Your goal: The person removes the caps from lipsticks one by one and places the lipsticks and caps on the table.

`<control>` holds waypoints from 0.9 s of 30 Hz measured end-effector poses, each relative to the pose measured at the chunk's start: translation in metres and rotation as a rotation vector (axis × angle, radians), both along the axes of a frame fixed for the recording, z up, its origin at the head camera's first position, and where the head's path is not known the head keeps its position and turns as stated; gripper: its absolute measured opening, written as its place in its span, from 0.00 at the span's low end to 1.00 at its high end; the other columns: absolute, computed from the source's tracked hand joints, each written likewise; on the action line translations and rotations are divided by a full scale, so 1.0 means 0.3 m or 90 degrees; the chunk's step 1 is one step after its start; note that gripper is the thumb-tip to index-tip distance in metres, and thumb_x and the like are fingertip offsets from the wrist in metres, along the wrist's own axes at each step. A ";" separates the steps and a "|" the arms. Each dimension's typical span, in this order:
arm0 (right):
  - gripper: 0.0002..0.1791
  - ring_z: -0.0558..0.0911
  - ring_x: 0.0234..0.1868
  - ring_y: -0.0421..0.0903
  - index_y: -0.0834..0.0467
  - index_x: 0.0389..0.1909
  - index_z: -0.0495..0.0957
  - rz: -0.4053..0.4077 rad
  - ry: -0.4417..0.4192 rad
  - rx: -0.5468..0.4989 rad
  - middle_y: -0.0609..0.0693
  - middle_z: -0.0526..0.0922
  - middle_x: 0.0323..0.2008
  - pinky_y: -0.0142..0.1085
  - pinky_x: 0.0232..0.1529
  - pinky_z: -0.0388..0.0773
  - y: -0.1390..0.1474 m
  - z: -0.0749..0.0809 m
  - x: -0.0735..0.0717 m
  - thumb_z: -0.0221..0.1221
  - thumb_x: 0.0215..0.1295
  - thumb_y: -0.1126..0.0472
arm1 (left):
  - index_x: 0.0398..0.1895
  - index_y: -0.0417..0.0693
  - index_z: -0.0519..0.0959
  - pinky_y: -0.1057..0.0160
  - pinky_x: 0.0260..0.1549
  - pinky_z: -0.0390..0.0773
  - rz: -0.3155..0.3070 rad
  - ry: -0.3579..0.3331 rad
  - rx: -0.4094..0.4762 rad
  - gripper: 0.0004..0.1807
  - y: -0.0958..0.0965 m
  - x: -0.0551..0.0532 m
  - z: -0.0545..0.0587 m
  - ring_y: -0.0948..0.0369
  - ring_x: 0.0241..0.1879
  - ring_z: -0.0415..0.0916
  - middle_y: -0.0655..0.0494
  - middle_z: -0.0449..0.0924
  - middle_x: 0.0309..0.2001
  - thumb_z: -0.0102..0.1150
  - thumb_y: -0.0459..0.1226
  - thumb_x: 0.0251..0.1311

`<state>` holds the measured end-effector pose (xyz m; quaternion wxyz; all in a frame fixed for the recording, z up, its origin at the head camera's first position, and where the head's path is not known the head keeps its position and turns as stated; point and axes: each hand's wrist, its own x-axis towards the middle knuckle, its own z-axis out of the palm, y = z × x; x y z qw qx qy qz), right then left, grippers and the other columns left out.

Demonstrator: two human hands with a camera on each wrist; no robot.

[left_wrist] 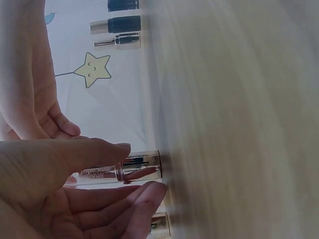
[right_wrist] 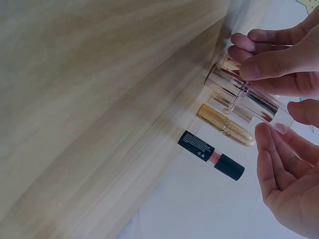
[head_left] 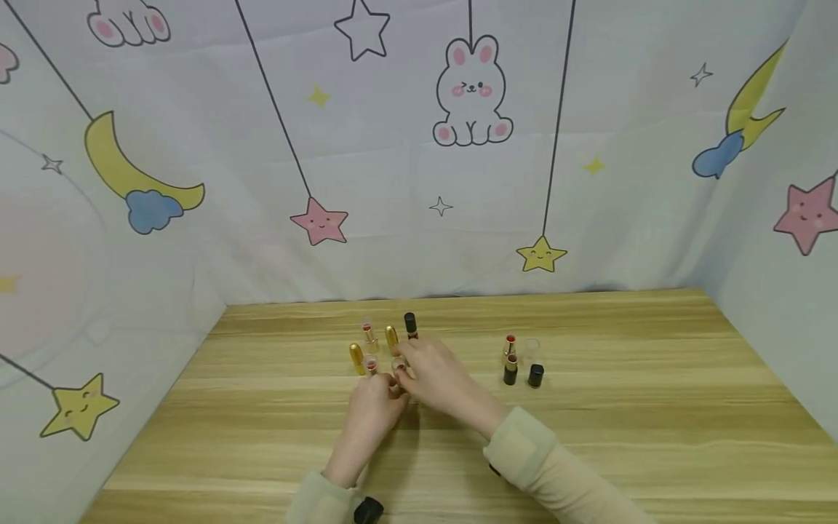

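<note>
Through the head camera I have the wooden surface (head_left: pixel 622 451) below, my left hand (head_left: pixel 376 402) and right hand (head_left: pixel 437 375) toward its far edge, left of the middle. The left one's fingers clamp the base of an upright clear-capped lipstick (right_wrist: pixel 249 97); the right one's pinch its top. Nearer the far edge stands a black tube (head_left: pixel 410 323); nearer the left edge, a gold tube (head_left: pixel 356 356).

Illeg. txt (right_wrist: pixel 196 144), on blk lipstick (right_wrist: pixel 210 154), clear tube (left_wrist: pixel 117 172)
</note>
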<state>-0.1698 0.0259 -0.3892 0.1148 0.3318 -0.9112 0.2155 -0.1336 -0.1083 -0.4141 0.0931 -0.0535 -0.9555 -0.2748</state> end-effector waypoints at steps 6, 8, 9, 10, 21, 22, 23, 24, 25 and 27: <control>0.11 0.80 0.36 0.43 0.57 0.44 0.80 0.005 0.013 0.006 0.47 0.84 0.36 0.40 0.46 0.77 0.003 0.001 0.008 0.61 0.62 0.58 | 0.17 0.43 0.78 0.67 0.15 0.62 0.017 0.000 -0.009 0.10 0.016 0.002 0.000 0.64 0.16 0.63 0.56 0.73 0.14 0.66 0.35 0.50; 0.11 0.80 0.36 0.43 0.57 0.43 0.80 0.007 0.015 0.012 0.47 0.84 0.36 0.40 0.46 0.77 0.004 0.004 0.011 0.61 0.62 0.58 | 0.18 0.43 0.79 0.67 0.15 0.63 0.017 0.012 -0.027 0.08 0.021 0.005 0.001 0.64 0.16 0.64 0.56 0.75 0.16 0.67 0.35 0.49; 0.12 0.80 0.36 0.43 0.57 0.44 0.80 0.008 0.016 0.015 0.47 0.84 0.36 0.40 0.46 0.77 0.005 0.004 0.012 0.61 0.62 0.57 | 0.18 0.44 0.79 0.67 0.15 0.64 0.020 0.015 -0.037 0.08 0.023 0.007 0.000 0.64 0.16 0.64 0.55 0.76 0.16 0.67 0.35 0.49; 0.12 0.80 0.36 0.43 0.57 0.44 0.80 0.008 0.016 0.018 0.47 0.84 0.36 0.41 0.46 0.77 0.005 0.006 0.013 0.61 0.62 0.57 | 0.17 0.44 0.79 0.66 0.15 0.64 0.022 0.018 -0.044 0.08 0.025 0.008 0.001 0.64 0.16 0.64 0.56 0.76 0.16 0.67 0.35 0.49; 0.09 0.79 0.32 0.41 0.57 0.40 0.80 0.013 0.010 0.013 0.46 0.83 0.34 0.38 0.41 0.77 -0.001 0.011 0.017 0.64 0.60 0.59 | 0.11 0.48 0.72 0.62 0.15 0.65 0.047 0.037 -0.092 0.15 0.032 0.002 -0.002 0.61 0.15 0.63 0.55 0.71 0.14 0.68 0.36 0.46; 0.09 0.79 0.32 0.41 0.57 0.39 0.79 0.013 0.008 0.010 0.46 0.83 0.34 0.38 0.41 0.77 -0.001 0.010 0.017 0.64 0.60 0.60 | 0.11 0.48 0.71 0.62 0.14 0.64 0.046 0.037 -0.093 0.16 0.032 0.002 -0.003 0.61 0.15 0.63 0.55 0.71 0.14 0.68 0.36 0.46; 0.08 0.79 0.31 0.41 0.57 0.39 0.79 0.014 0.007 0.007 0.46 0.83 0.34 0.37 0.40 0.77 -0.002 0.009 0.017 0.64 0.60 0.60 | 0.10 0.48 0.70 0.62 0.14 0.64 0.047 0.035 -0.093 0.16 0.031 0.002 -0.004 0.61 0.15 0.62 0.56 0.70 0.13 0.68 0.36 0.46; 0.08 0.79 0.31 0.41 0.57 0.39 0.79 0.013 0.005 0.005 0.46 0.83 0.34 0.37 0.40 0.77 -0.002 0.008 0.018 0.64 0.59 0.60 | 0.10 0.49 0.69 0.62 0.14 0.63 0.048 0.033 -0.093 0.17 0.031 0.002 -0.004 0.61 0.15 0.62 0.56 0.69 0.13 0.67 0.36 0.46; 0.08 0.79 0.32 0.41 0.57 0.39 0.79 0.012 0.004 0.004 0.46 0.83 0.34 0.37 0.39 0.77 -0.002 0.007 0.018 0.64 0.59 0.60 | 0.10 0.49 0.69 0.63 0.14 0.63 0.049 0.034 -0.093 0.17 0.031 0.002 -0.005 0.61 0.15 0.61 0.56 0.69 0.13 0.67 0.36 0.46; 0.08 0.79 0.32 0.41 0.57 0.39 0.79 0.010 -0.001 0.001 0.46 0.83 0.34 0.37 0.39 0.76 -0.003 0.007 0.019 0.64 0.59 0.60 | 0.10 0.49 0.70 0.63 0.13 0.62 0.050 0.035 -0.094 0.16 0.031 0.003 -0.006 0.61 0.14 0.61 0.56 0.69 0.13 0.67 0.36 0.46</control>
